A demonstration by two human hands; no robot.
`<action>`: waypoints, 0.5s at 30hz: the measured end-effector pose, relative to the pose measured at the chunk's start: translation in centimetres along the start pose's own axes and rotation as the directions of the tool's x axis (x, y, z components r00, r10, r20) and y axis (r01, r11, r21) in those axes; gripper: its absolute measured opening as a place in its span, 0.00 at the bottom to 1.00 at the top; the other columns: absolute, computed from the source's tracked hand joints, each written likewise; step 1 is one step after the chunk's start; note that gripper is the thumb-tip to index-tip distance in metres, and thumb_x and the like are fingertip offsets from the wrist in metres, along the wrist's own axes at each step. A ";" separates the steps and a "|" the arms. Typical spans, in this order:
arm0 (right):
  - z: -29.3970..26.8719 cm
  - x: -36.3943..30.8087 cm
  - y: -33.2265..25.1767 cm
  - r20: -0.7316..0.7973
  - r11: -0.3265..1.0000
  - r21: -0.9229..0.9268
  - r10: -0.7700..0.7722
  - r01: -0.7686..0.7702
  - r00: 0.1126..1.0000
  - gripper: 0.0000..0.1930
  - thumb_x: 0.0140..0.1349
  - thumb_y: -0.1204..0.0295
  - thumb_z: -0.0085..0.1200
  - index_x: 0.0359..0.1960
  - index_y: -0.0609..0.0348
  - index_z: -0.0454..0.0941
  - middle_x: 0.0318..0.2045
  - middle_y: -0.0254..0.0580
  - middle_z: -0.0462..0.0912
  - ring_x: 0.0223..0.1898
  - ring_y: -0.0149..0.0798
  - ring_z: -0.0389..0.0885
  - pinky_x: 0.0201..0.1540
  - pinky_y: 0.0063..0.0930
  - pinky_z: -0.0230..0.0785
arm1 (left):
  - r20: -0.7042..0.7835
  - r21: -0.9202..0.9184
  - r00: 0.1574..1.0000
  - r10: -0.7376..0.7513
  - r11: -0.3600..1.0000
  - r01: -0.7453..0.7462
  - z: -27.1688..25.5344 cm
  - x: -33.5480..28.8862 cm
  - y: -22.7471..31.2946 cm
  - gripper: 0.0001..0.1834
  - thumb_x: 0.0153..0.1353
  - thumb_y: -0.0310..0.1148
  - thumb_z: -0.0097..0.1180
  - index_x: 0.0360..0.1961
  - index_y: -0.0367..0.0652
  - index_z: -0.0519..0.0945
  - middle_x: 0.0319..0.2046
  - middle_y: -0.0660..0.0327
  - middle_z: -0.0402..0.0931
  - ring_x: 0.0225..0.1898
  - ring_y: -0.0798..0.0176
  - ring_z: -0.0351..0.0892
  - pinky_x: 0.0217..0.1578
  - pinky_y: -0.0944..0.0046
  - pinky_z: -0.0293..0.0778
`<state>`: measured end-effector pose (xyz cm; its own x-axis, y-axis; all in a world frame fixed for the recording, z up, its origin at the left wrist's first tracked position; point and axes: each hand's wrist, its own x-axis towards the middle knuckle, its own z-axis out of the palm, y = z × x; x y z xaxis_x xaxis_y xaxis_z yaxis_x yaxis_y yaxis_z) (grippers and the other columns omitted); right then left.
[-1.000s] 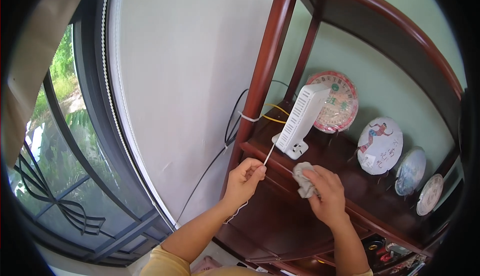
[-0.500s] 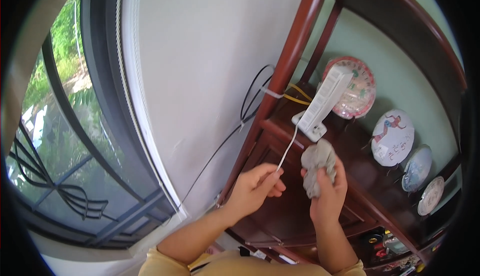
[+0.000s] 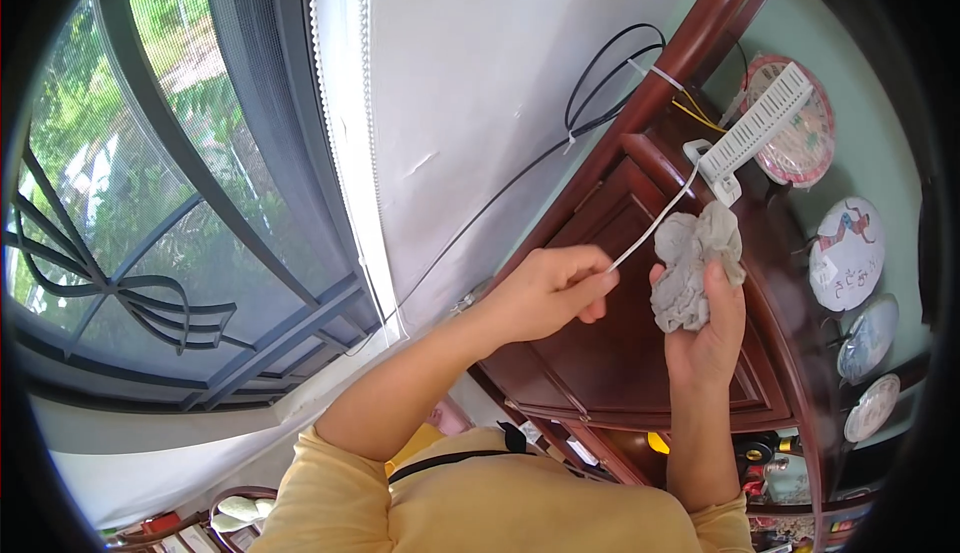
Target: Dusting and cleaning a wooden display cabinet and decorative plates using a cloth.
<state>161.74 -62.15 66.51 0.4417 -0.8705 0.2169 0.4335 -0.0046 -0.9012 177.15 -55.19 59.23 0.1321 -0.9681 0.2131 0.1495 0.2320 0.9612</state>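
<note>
Between the thumb and fingers of my left hand [image 3: 560,293] is a thin white cable [image 3: 657,221], pulled fairly straight. Its far end runs up to a white slotted device [image 3: 757,123] that stands tilted on a white base on the dark red cabinet. My right hand [image 3: 710,318] is closed round a crumpled grey cloth [image 3: 690,263], just right of the cable and below the device. Whether the cloth touches the cable I cannot tell.
Several decorative plates [image 3: 848,255] stand along the cabinet shelf at the right. A dark red wooden cabinet door [image 3: 620,353] lies behind my hands. Looped black cable [image 3: 575,138] hangs by the cabinet post. A barred window [image 3: 180,203] with a bead cord fills the left.
The view has shifted, so the cabinet and device sit farther up and right. My left hand still pinches the cable, and my right still grips the cloth.
</note>
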 end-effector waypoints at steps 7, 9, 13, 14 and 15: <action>-3.1 -0.5 -0.6 -0.005 0.995 -0.104 -0.003 0.003 1.000 0.31 0.54 0.66 0.60 0.58 0.63 0.64 0.49 0.44 0.75 0.45 0.37 0.77 0.41 0.31 0.75 | -0.152 0.524 0.987 0.055 0.851 0.033 -6.6 -4.1 -4.7 0.11 0.63 0.34 0.54 0.29 0.37 0.78 0.21 0.68 0.73 0.23 0.77 0.66 0.25 0.73 0.64; -3.8 -0.6 -0.5 -0.017 0.993 -0.115 0.008 -0.009 1.000 0.32 0.53 0.65 0.61 0.58 0.63 0.64 0.49 0.44 0.75 0.44 0.37 0.77 0.39 0.31 0.75 | -0.289 0.241 0.955 -0.061 0.961 0.134 -7.1 -5.1 -3.8 0.10 0.63 0.32 0.55 0.29 0.36 0.79 0.22 0.70 0.72 0.23 0.77 0.65 0.24 0.73 0.63; -4.0 -0.5 0.1 0.010 0.998 -0.060 0.007 -0.007 1.000 0.28 0.56 0.66 0.56 0.57 0.63 0.64 0.46 0.44 0.76 0.42 0.38 0.78 0.38 0.32 0.75 | -0.210 0.080 0.974 0.082 0.995 -0.067 -5.1 -6.3 -1.9 0.08 0.63 0.30 0.54 0.36 0.37 0.81 0.24 0.70 0.74 0.23 0.78 0.66 0.25 0.75 0.63; -3.8 -0.6 0.0 0.020 0.999 -0.015 0.042 -0.042 0.999 0.26 0.57 0.66 0.54 0.57 0.64 0.64 0.46 0.44 0.76 0.43 0.39 0.78 0.39 0.32 0.75 | -0.160 0.061 0.987 -0.025 0.998 0.035 -4.1 -6.6 -0.3 0.08 0.63 0.29 0.53 0.38 0.37 0.82 0.24 0.68 0.75 0.23 0.78 0.67 0.25 0.75 0.64; -3.4 -0.5 0.0 0.042 0.997 0.035 0.074 -0.075 0.996 0.25 0.59 0.66 0.52 0.56 0.64 0.64 0.46 0.45 0.76 0.43 0.40 0.78 0.40 0.33 0.75 | -0.153 0.067 0.988 -0.008 0.998 0.019 -3.6 -6.9 0.1 0.08 0.63 0.29 0.53 0.38 0.37 0.82 0.24 0.68 0.75 0.23 0.78 0.67 0.25 0.75 0.64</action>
<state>158.81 -63.39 65.11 0.5052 -0.8470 0.1653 0.4260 0.0782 -0.9013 179.76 -48.17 57.23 0.2793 -0.9440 0.1759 0.0855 0.2069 0.9746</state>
